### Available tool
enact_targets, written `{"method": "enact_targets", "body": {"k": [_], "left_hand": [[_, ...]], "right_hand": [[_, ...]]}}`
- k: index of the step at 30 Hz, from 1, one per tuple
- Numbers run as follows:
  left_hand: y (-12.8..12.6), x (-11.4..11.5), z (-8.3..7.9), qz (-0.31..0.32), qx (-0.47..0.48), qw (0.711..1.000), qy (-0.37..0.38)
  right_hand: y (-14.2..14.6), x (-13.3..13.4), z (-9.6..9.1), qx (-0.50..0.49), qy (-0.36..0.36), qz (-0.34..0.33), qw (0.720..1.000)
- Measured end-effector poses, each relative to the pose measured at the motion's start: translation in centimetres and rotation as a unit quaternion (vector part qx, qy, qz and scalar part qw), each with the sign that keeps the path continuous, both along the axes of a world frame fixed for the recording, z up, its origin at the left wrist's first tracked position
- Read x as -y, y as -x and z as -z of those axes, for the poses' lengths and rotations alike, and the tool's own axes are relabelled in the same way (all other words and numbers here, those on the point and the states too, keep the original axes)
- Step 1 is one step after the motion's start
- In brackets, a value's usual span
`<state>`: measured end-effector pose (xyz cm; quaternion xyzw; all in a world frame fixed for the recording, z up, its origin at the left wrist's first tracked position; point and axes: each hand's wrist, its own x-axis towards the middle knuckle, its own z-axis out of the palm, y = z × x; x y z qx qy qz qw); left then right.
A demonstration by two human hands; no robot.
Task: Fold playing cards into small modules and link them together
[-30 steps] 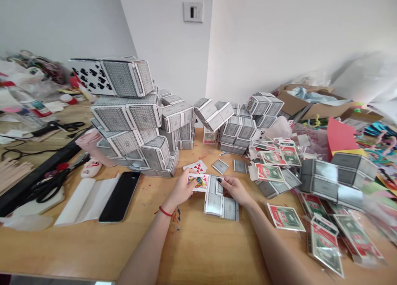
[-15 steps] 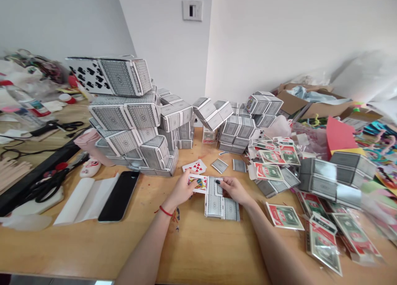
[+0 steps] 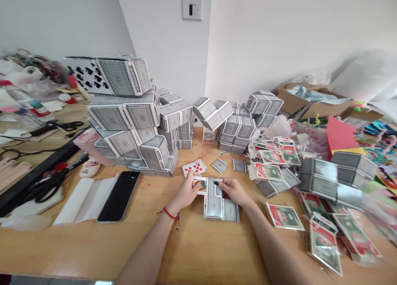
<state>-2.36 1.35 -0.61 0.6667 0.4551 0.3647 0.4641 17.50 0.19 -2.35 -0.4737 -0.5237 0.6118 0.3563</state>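
Note:
My left hand (image 3: 185,192) and my right hand (image 3: 235,190) meet over a flat piece of joined playing cards (image 3: 221,207) on the wooden table (image 3: 198,252). The left fingers pinch a face card (image 3: 202,184) at the piece's upper left. The right fingers press on a grey-backed card (image 3: 215,187) at the piece's top. A card with red hearts (image 3: 194,167) lies just beyond the left hand. Two small grey-backed cards (image 3: 220,165) lie past the hands.
A tall stack of card-built boxes (image 3: 128,119) stands at the back left, more boxes (image 3: 237,124) at the back middle. A black phone (image 3: 119,195) and white paper lie left, scissors (image 3: 46,185) further left. Card packets (image 3: 285,216) and grey boxes (image 3: 335,179) crowd the right.
My left hand has slid right over the face card, covering more of it. The right hand stays on the grey-backed card.

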Motion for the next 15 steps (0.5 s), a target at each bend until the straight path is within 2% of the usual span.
{"method": "enact_targets", "body": {"k": [15], "left_hand": [[-1.0, 0.3, 1.5, 0.014, 0.016, 0.999, 0.044]], "right_hand": [[0.3, 0.0, 0.3, -0.002, -0.029, -0.012, 1.000]]}}
